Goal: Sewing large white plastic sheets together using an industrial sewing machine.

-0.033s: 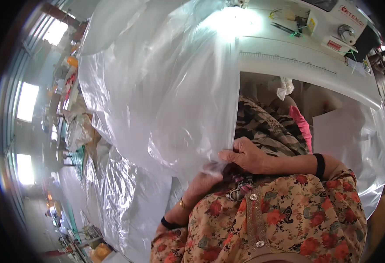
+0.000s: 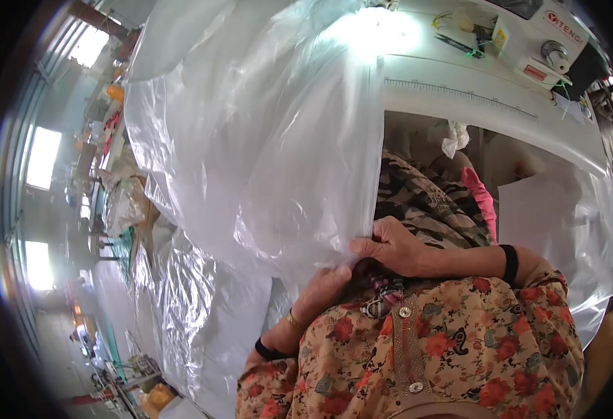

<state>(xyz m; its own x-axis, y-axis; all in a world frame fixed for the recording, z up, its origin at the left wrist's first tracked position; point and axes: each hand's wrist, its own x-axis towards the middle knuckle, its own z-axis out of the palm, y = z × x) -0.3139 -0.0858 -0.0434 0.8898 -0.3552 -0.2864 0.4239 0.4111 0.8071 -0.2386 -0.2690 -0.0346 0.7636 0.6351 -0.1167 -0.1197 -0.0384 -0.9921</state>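
Note:
A large translucent plastic sheet [image 2: 264, 160] drapes from the lit sewing area toward my lap, its right edge running straight down to my hands. My right hand [image 2: 394, 248] is closed on that edge near its lower corner, thumb pressed over the film. Beside it on the left, my left hand [image 2: 326, 285] has its fingers closed at the sheet's bottom edge; the fingertips are partly hidden by the film. A sewing machine [image 2: 540, 45] stands at the far right, with a bright lamp [image 2: 373, 31] glowing above the sheet's far end.
A ruler scale [image 2: 460, 96] runs along the white table's edge. Dark thread snips [image 2: 456, 46] lie near the machine. More clear plastic [image 2: 188, 314] is heaped at left, and another sheet [image 2: 558, 216] hangs at right. A crumpled white scrap [image 2: 454, 138] hangs below the table edge.
My left hand has shifted slightly up and shows more plainly at the sheet's bottom edge. My right hand keeps its grip, almost unmoved.

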